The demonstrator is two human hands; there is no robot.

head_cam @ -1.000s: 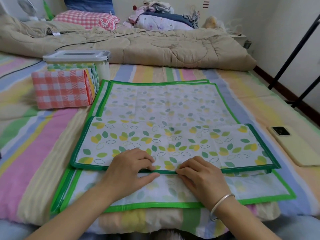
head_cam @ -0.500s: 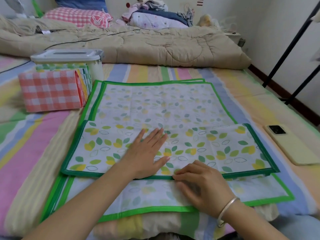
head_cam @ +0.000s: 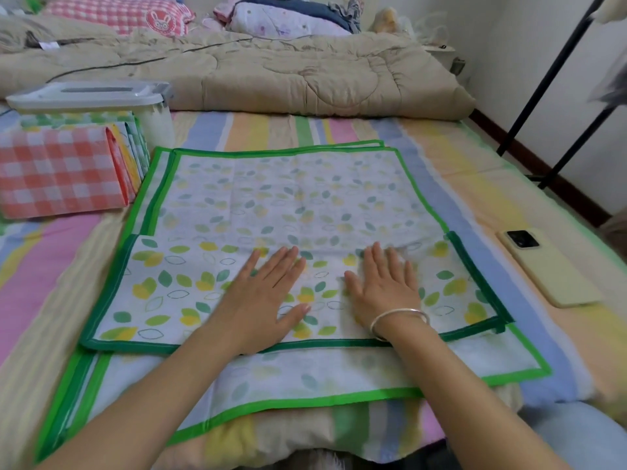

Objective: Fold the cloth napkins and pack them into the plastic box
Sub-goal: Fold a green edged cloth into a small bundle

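Both hands, left hand (head_cam: 263, 296) and right hand (head_cam: 383, 290), lie flat with fingers straight on the folded near flap of the green-bordered leaf-print cloth napkin (head_cam: 291, 198); sweeping outward would best sharpen the crease.

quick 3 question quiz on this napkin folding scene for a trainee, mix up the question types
1. True or false: the left hand and the right hand both lie flat, fingers straight, on the folded-up flap of the leaf-print napkin.
2. Where does the phone lie? A) to the right of the napkin B) on top of the box lid C) under the left hand
3. Which wrist wears the silver bangle?

Key: 1 true; 2 A; 3 the right wrist.
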